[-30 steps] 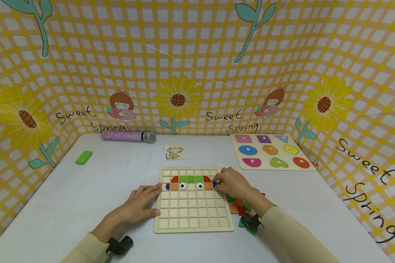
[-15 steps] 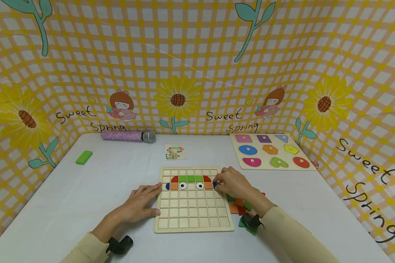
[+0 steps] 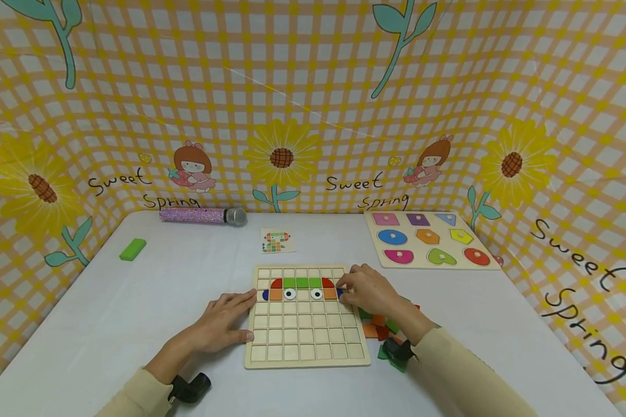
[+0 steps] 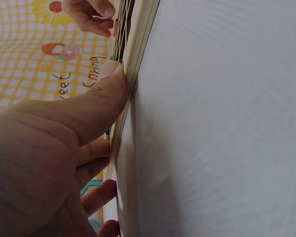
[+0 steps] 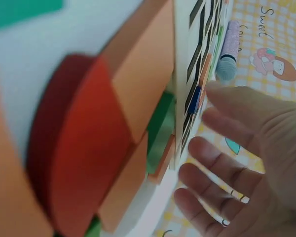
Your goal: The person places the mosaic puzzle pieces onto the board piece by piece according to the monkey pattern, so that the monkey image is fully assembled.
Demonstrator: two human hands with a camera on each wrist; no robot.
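Observation:
A square wooden grid board [image 3: 308, 336] lies in front of me in the head view. Along its upper rows sit red corner pieces [image 3: 276, 284], green squares [image 3: 302, 283], orange squares [image 3: 275, 295] and round eye pieces [image 3: 290, 294]. A blue rounded piece [image 3: 265, 295] ends the row at the left. My left hand [image 3: 216, 325] rests with extended fingers and thumb against the board's left edge. At the row's right end, my right hand [image 3: 371, 291] pinches another blue piece [image 5: 193, 100] between thumb and index finger, down in its cell; its other fingers are loosely bent.
Loose green, red and orange pieces [image 3: 379, 331] lie beside the board under my right forearm. Behind stand a small pattern card [image 3: 278, 241], a glittery microphone [image 3: 198, 216] and a shape puzzle [image 3: 419, 226]. A green block [image 3: 133, 249] lies at the far left.

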